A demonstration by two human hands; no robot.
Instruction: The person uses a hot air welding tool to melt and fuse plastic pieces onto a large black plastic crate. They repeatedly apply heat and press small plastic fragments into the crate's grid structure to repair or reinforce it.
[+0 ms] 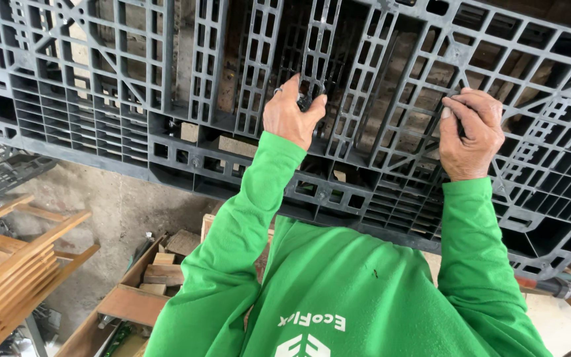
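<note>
Grey plastic pallet point(166, 86) fills our view; our left hand point(292, 112) and right hand point(470, 135) are clamped on its ribs, above a wooden crate point(133, 304) holding wood blocks point(166, 271)

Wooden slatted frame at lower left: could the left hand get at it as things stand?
Probably not right away. The left hand is gripping a rib of the black plastic pallet, and the wooden slatted frame lies well below and aside.
</note>
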